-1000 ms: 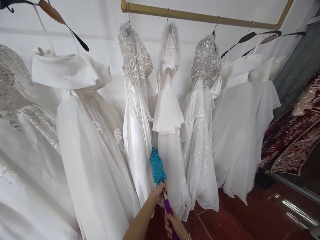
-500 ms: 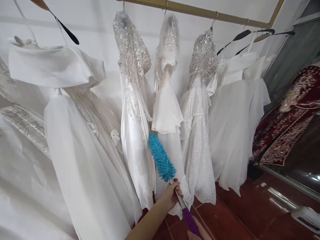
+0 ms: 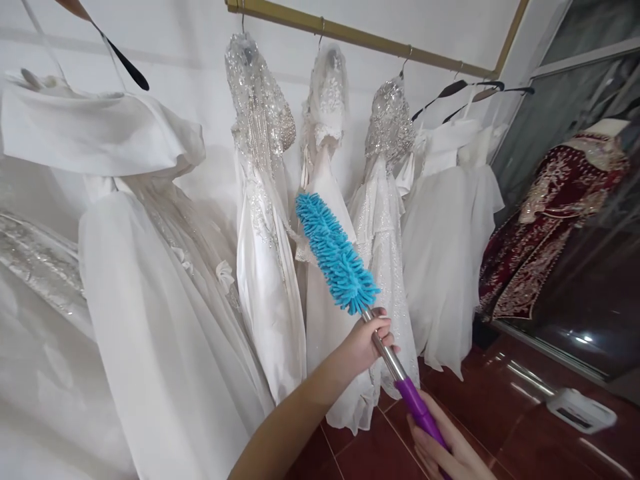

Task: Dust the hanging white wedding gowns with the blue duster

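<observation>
A duster with a fluffy blue head, a metal shaft and a purple handle slants up across the middle of the view. My left hand is wrapped round the metal shaft just below the head. Lower down, my right hand grips the purple handle. The blue head is in front of a white layered dress; whether it touches the cloth I cannot tell. Beside it hang a satin dress with a beaded top and a glittering dress.
A gold rail carries the dresses along the white wall. At left hangs a wide white gown. Right are tulle dresses, a dark red embroidered dress behind glass, and a white object on the red tiled floor.
Both hands have raised the duster and brought it closer, so its head is higher and larger in view. The view has turned slightly right, showing more of the red dress.
</observation>
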### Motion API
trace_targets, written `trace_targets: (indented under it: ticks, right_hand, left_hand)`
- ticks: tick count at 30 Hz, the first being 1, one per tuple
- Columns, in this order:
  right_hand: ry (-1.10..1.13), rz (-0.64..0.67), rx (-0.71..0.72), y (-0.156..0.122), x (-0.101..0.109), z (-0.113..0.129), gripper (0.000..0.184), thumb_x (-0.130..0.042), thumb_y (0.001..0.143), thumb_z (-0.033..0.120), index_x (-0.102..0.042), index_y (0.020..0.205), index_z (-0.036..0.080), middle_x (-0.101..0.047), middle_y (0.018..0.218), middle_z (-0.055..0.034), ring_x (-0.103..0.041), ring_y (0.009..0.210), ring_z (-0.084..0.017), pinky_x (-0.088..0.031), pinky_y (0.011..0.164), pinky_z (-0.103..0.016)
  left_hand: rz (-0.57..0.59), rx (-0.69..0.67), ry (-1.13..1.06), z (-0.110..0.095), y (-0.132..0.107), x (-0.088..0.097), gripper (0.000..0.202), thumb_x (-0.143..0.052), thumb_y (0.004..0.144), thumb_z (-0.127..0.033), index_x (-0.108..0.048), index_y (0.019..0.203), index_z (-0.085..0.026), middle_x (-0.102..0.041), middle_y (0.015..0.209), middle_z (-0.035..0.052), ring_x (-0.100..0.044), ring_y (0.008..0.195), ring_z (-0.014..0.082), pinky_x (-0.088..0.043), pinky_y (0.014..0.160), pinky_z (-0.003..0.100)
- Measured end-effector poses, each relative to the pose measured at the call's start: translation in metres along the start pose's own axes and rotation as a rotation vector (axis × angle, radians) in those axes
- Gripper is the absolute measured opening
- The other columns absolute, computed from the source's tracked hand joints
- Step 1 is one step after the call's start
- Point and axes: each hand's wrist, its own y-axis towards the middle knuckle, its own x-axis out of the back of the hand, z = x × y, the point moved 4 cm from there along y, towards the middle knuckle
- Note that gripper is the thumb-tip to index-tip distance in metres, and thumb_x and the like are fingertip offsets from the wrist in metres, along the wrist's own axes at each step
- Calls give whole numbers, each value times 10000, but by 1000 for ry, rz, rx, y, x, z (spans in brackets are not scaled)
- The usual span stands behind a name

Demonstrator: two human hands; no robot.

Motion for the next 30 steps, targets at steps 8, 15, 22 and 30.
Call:
trace_targets:
  ticks: [8,15,22,30]
  right_hand:
    - [-21,69,101,49,-22,-21,805,-467,774,535,-105,1389,163,-400,440,134,-302,295,-72,-284,352,-232]
    - [-91,111,115,75,-16,-66,626,-416,815,500,-238,1326,186,-343,397,143,-267,291,-63,-222,336,-208]
    - [-124,151,87,99,10,-96,727,-416,786,513,-202,1334,85,-345,387,140,-237,282,-77,-188,324,-227]
    - [-221,122,101,129,91,-135,661,-608,636,497,-535,1192,145,-711,809,-104,-650,766,-261,-513,691,-356]
  left_hand:
    - [-174,-9,68,8,30,54,258,-604,607,-201,-456,817,-222,-316,461,-128,-325,391,47,-389,502,238]
    - [-347,37,62,49,45,107,281,-647,609,-216,-465,824,-213,-316,468,-137,-347,391,40,-345,507,220]
    - [-523,32,24,91,69,143,249,-636,644,-212,-475,833,-215,-366,482,-127,-370,397,48,-355,497,218]
    - [-717,41,-55,167,100,158,112,-568,694,-159,-475,744,-198,-360,431,-111,-374,371,56,-331,465,205]
